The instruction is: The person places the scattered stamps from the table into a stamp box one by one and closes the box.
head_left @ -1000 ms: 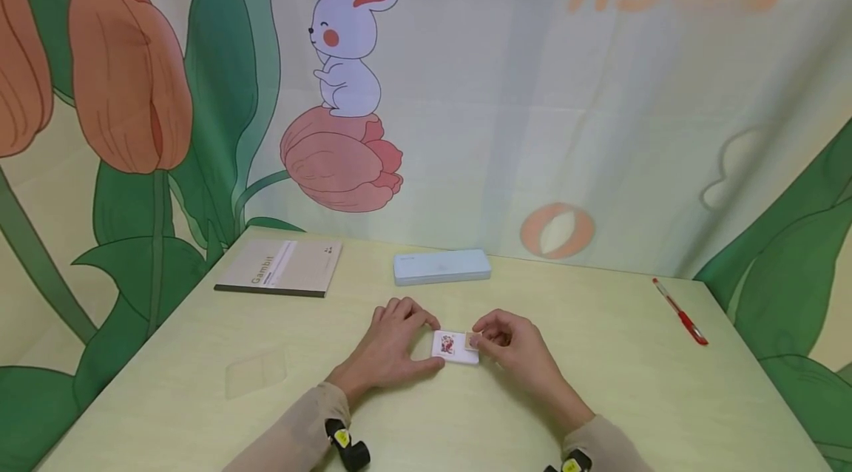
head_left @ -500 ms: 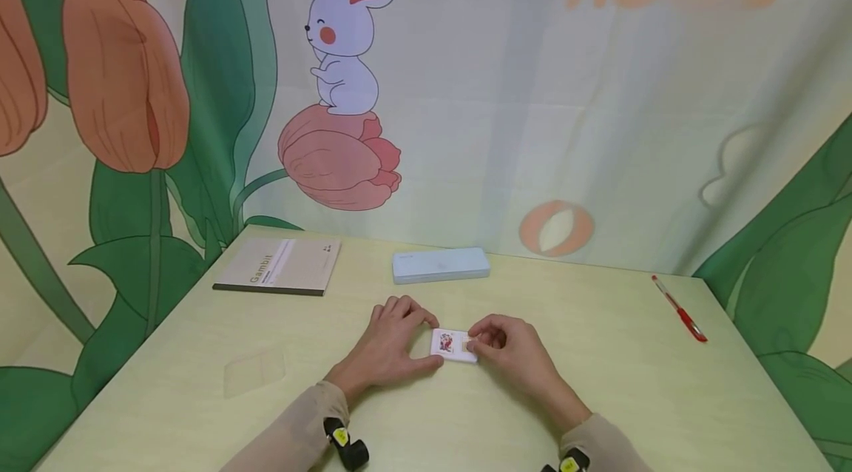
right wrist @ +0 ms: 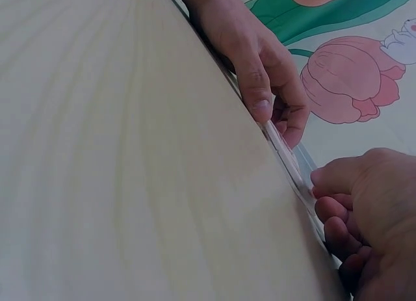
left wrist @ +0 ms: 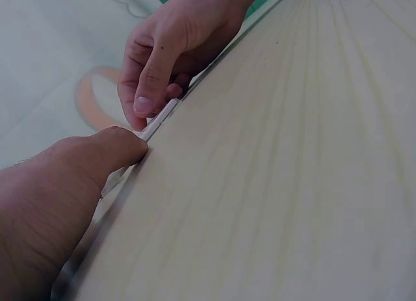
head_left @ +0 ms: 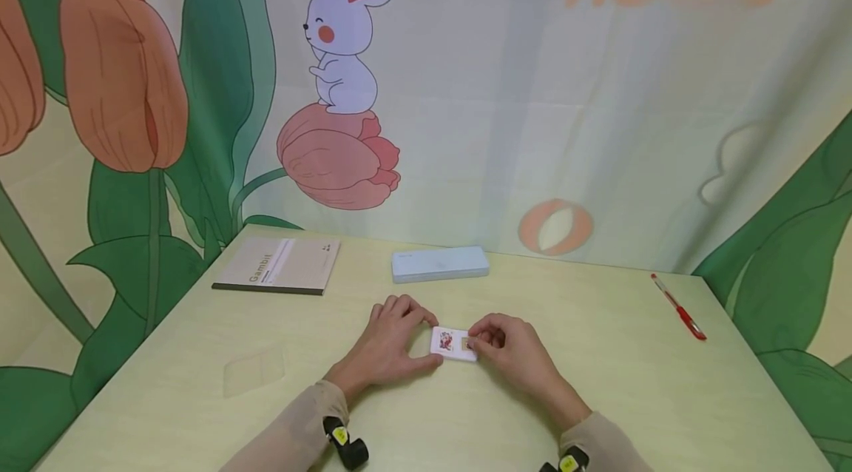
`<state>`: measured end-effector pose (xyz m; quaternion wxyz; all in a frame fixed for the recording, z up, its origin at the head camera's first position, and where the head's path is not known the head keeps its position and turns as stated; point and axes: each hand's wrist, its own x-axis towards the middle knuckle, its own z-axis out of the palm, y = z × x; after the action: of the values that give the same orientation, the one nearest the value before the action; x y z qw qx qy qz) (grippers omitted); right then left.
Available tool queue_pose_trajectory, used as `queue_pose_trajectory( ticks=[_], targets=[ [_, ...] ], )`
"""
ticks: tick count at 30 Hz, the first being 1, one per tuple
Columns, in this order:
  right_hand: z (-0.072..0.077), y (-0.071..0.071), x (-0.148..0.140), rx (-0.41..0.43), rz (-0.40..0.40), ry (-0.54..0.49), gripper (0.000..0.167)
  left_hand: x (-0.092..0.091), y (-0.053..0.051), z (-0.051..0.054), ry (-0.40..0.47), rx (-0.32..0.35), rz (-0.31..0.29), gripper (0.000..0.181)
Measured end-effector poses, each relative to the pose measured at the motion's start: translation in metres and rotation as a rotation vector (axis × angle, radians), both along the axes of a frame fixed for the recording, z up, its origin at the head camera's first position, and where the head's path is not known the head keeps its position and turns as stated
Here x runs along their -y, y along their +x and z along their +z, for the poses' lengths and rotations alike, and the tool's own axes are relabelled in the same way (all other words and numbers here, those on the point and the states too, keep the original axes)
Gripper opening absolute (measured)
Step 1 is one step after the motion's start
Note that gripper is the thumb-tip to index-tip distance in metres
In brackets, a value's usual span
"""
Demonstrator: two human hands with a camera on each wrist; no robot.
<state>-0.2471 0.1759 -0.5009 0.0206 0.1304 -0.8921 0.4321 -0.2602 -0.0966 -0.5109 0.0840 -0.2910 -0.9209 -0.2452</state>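
A small white flat rectangular case (head_left: 455,354) lies on the table between the hands, with a red printed picture on its left half. My left hand (head_left: 393,342) grips its left end, thumb at the near edge and a fingertip at the far edge. On the right half sits a small tan-bordered square piece (head_left: 465,343), partly covered by my right hand (head_left: 515,350), whose thumb and forefinger pinch it. In the right wrist view the white case (right wrist: 286,155) shows edge-on, the left thumb against it. The left wrist view shows both hands meeting at the case.
A clear, thin plastic rectangle (head_left: 254,373) lies to the left on the table. Further back are a notebook (head_left: 279,265) and a pale blue pencil case (head_left: 440,265). A red pen (head_left: 679,307) lies at the far right. A printed curtain (head_left: 466,87) hangs behind.
The right hand has brought the tan-bordered piece from the case's right end down onto its right half, shifting slightly left. The left hand keeps its grip on the case.
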Motion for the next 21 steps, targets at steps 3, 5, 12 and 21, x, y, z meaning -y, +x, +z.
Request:
queue_pose_trajectory(
  ticks=[3, 5, 12, 21],
  targets=[
    [-0.0005, -0.0001, -0.0007, -0.002, 0.005, 0.000, 0.010, 0.0001, -0.0001, -0.0005, 0.001, -0.004, -0.002, 0.052],
    [-0.0008, -0.0002, -0.0010, 0.004, 0.010, -0.005, 0.009, 0.0001, 0.0002, -0.0005, 0.001, -0.003, -0.003, 0.052],
    [0.0008, 0.0006, -0.0020, 0.020, 0.026, -0.013, 0.014, 0.0002, 0.0002, -0.0004, 0.006, 0.004, 0.000, 0.051],
    [0.0006, 0.0011, -0.0014, 0.026, 0.015, -0.007, 0.014, 0.0002, 0.0001, -0.0021, 0.005, 0.006, 0.004, 0.050]
  ],
)
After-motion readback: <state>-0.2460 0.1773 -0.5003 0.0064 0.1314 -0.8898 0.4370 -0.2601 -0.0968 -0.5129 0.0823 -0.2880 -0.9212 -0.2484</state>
